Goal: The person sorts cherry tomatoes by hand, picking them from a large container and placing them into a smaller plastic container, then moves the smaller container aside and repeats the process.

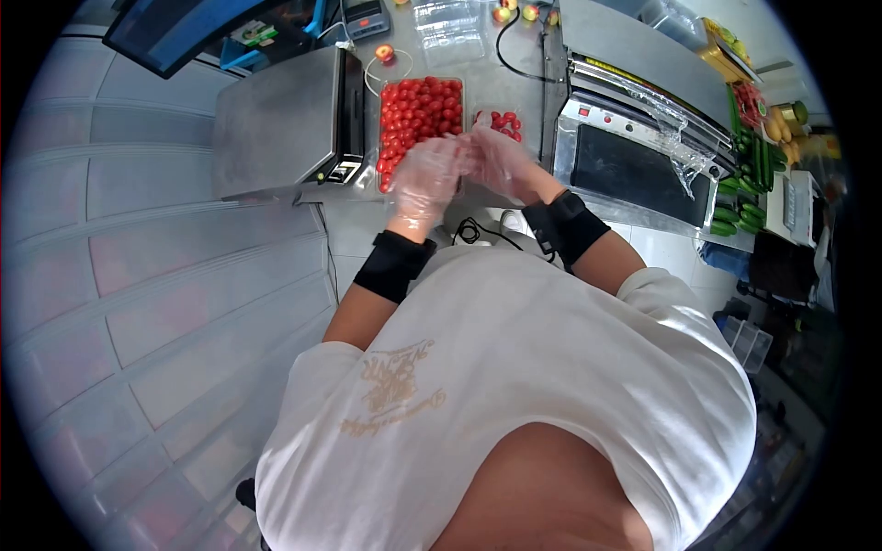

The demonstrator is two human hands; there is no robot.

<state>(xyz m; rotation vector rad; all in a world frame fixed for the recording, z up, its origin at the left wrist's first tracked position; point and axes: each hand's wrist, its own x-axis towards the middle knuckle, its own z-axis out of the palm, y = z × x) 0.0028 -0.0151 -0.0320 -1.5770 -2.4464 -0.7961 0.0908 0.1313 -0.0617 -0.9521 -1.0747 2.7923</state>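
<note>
Both of my hands wear clear plastic gloves and meet over the front edge of the counter. My left hand (428, 176) is over the near right part of a clear tray (465, 84) filled with red cherry tomatoes (421, 110). Its fingers are drawn together and reach toward my right hand (502, 162). The right fingers are also bent in, touching or nearly touching the left ones. Whatever lies between them is hidden by the crinkled gloves. Just beyond my right hand is a smaller group of cherry tomatoes (507, 121), partly covered by it.
A steel box-like machine (280, 119) stands left of the tray. To the right is a wrapping machine (634, 156) with a dark plate. Clear containers (447, 28), an apple (385, 53) and a scale (367, 16) lie farther back. Cucumbers (755, 165) are at far right.
</note>
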